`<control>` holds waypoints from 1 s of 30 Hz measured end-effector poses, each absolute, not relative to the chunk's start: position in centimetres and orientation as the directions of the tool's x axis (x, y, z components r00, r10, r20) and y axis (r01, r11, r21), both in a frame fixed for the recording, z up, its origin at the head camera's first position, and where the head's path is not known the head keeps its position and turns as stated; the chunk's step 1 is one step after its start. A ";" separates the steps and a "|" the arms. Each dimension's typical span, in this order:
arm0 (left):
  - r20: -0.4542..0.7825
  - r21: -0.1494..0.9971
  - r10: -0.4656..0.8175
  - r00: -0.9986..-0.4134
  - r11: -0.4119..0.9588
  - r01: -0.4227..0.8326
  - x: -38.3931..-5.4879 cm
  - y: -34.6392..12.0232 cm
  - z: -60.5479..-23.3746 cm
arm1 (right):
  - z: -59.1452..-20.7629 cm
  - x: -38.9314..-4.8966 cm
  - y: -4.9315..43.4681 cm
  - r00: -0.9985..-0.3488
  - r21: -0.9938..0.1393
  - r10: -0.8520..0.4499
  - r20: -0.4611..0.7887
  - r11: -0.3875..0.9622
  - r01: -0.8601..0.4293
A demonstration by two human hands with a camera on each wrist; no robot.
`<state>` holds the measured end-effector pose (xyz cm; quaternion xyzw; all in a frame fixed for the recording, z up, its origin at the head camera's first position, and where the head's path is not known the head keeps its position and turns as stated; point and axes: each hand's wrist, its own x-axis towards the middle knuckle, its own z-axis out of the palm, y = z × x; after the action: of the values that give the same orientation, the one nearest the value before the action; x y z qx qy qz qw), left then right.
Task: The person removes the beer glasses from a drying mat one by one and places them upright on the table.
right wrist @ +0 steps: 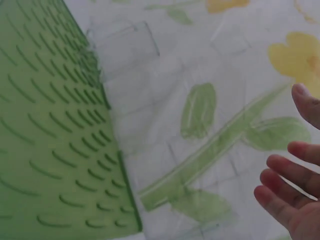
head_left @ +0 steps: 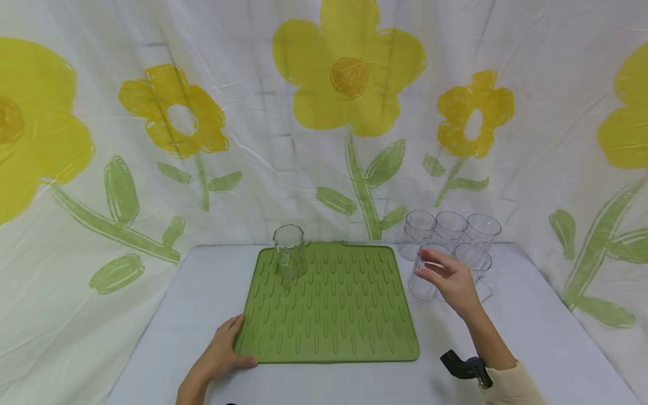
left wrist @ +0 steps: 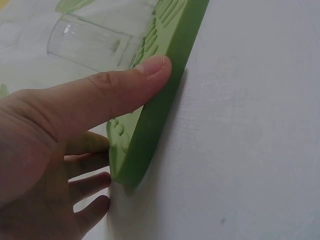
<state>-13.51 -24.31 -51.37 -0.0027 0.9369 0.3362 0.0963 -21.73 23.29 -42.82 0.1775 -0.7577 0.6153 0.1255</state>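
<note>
A green ribbed drying mat point(head_left: 334, 315) lies on the white table. My left hand point(head_left: 220, 351) rests at its front left corner, the straight thumb point(left wrist: 120, 87) across the raised rim and the other fingers along the left side. A clear glass mug point(head_left: 291, 253) stands on the mat's back left part. My right hand point(head_left: 453, 278), fingers spread and nothing gripped, is over the front of a group of clear glasses. Its fingertips overlap the rim of the nearest glass point(head_left: 422, 287) in the head view. The right wrist view shows the fingers point(right wrist: 295, 175) apart.
Several more glasses, among them a back one point(head_left: 419, 228) and a front right one point(head_left: 473, 261), stand close together right of the mat. Behind the table point(head_left: 197, 292) hangs a white curtain point(head_left: 253, 140) with yellow flowers. A dark strap device point(head_left: 466, 368) is on the right wrist.
</note>
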 end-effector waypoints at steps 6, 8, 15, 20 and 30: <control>-0.185 0.633 0.061 -0.981 0.771 -0.072 -13.5 -24.3 -51.4 | -43.6 -23.2 20.4 -0.888 -0.886 -0.168 0.428 0.119 -0.449; -0.187 0.633 0.059 -0.981 0.770 -0.074 -13.5 -24.3 -51.4 | -43.9 -23.5 19.5 -0.888 -0.889 -0.188 0.420 0.111 -0.444; -0.191 0.638 0.055 -0.980 0.766 -0.081 -13.4 -24.4 -51.3 | -44.7 -24.7 16.4 -0.906 -0.918 -0.246 0.345 0.110 -0.380; -0.189 0.635 0.057 -0.980 0.769 -0.078 -13.4 -24.5 -51.4 | -45.2 -25.4 14.3 -0.906 -0.934 -0.280 0.319 0.067 -0.350; -0.183 0.625 0.064 -0.981 0.778 -0.066 -13.5 -24.3 -51.2 | -44.5 -26.7 10.0 -0.907 -0.958 -0.339 0.248 0.054 -0.282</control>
<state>-13.47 -24.31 -51.23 -0.0003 0.9377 0.3335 0.0974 -26.72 9.97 -44.49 0.2142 -0.7256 0.6536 -0.0217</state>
